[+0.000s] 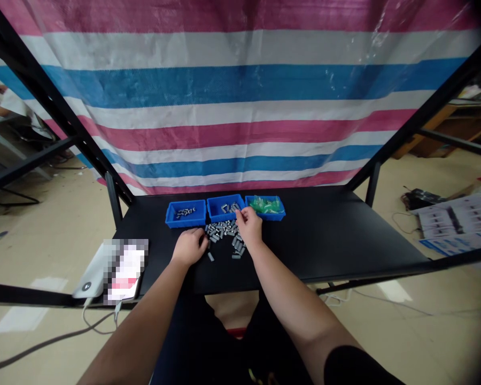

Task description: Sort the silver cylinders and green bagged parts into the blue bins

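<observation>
A pile of small grey metal cylinders (224, 230) lies loose on the black table in front of three blue bins. My left hand (190, 246) rests at the pile's left edge with its fingers curled in. Whatever they hold, if anything, is hidden. At the front right corner of the middle blue bin (215, 215), my right hand (248, 223) has thumb and fingers pinched together; what is between them is too small to make out. Several metal cylinders lie in the middle bin. The left bin (172, 221) contains small shiny metal pieces, and the right bin (278, 216) has clear-green pieces.
A white power bank (91, 272) and a phone (126, 272), both with cables, lie at the table's left edge. Black frame posts (114, 200) flank the table (324, 235). Behind it hangs a striped sheet (240, 128). Another person (14, 104) sits at far left.
</observation>
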`<state>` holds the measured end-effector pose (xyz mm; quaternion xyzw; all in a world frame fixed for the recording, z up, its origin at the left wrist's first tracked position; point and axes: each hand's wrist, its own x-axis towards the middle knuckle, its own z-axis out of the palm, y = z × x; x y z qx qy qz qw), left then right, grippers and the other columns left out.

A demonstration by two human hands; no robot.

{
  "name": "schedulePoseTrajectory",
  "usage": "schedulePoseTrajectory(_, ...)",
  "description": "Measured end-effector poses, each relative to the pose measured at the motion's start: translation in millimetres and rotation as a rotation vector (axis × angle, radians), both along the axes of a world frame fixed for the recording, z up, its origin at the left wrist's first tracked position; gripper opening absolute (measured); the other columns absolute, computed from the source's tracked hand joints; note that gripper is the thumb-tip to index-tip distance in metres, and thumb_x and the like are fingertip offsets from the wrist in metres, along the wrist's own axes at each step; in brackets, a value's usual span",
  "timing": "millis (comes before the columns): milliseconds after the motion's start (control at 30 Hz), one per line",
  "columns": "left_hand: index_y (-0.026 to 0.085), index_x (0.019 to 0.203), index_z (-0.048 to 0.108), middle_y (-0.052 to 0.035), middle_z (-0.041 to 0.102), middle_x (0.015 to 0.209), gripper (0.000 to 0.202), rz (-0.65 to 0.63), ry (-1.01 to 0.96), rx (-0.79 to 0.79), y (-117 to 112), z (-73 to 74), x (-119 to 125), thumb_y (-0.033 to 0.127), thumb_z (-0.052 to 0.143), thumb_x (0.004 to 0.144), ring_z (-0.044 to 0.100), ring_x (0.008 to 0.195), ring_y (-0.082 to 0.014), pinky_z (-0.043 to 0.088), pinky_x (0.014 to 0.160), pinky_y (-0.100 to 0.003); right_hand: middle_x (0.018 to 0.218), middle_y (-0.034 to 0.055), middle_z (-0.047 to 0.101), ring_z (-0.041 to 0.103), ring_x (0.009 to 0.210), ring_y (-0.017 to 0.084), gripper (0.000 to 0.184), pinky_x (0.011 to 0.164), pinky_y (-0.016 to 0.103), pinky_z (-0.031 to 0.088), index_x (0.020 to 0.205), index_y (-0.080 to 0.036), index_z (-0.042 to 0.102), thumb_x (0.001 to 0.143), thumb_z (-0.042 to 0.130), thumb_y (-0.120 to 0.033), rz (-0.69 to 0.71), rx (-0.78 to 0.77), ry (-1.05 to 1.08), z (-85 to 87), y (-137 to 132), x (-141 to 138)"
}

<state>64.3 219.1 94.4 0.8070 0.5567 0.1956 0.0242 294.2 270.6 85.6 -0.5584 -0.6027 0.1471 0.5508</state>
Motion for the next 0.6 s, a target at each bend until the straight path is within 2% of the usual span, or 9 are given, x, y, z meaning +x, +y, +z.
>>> schedulePoseTrajectory(167, 0.022, 0.075, 0.055, -0.0061, 0.065, 0.079, 0.022, 0.003, -0.005, -0.002, 0, 0.5, 0, 0.030, 0.048, 0.095, 0.063, 0.078, -0.0212, 0.041, 0.072, -0.033, 0.063, -0.0026, 0.055, 0.052, 0.058, 0.015, 0.021, 0.062, 0.027, 0.043, 0.074, -0.023, 0.054, 0.092, 0.057, -0.035, 0.088, 0.008, -0.142, 3.8, -14, 10)
schedulePoseTrajectory(300, 0.022, 0.075, 0.055, -0.0058, 0.065, 0.080, 0.022, 0.001, -0.007, -0.006, 0, 1.0, 0, 0.030, 0.048, 0.094, 0.063, 0.078, -0.0209, 0.040, 0.072, -0.032, 0.084, 0.0022, 0.063, 0.057, 0.084, 0.020, 0.001, 0.081, 0.032, 0.046, 0.082, -0.023, 0.064, 0.083, 0.064, -0.022, 0.232, 0.015, -0.311, 7.9, -24, 18)
schedulePoseTrajectory(400, 0.022, 0.074, 0.053, -0.0052, 0.065, 0.078, 0.022, -0.006, -0.017, 0.005, -1, 1.2, 0, 0.030, 0.048, 0.094, 0.062, 0.077, -0.0206, 0.040, 0.072, -0.032, 0.095, 0.0038, 0.062, 0.054, 0.095, 0.023, 0.005, 0.092, 0.038, 0.042, 0.079, -0.023, 0.068, 0.077, 0.070, -0.020, 0.293, -0.026, -0.441, 7.4, -28, 19)
schedulePoseTrajectory(600, 0.022, 0.074, 0.054, -0.0052, 0.064, 0.077, 0.022, -0.006, -0.025, 0.004, 0, 1.5, 0, 0.030, 0.049, 0.094, 0.062, 0.077, -0.0204, 0.039, 0.071, -0.032, 0.101, 0.0036, 0.058, 0.049, 0.099, 0.025, 0.013, 0.094, 0.040, 0.039, 0.084, -0.026, 0.070, 0.073, 0.076, -0.022, 0.278, -0.119, -0.524, 4.0, -31, 14)
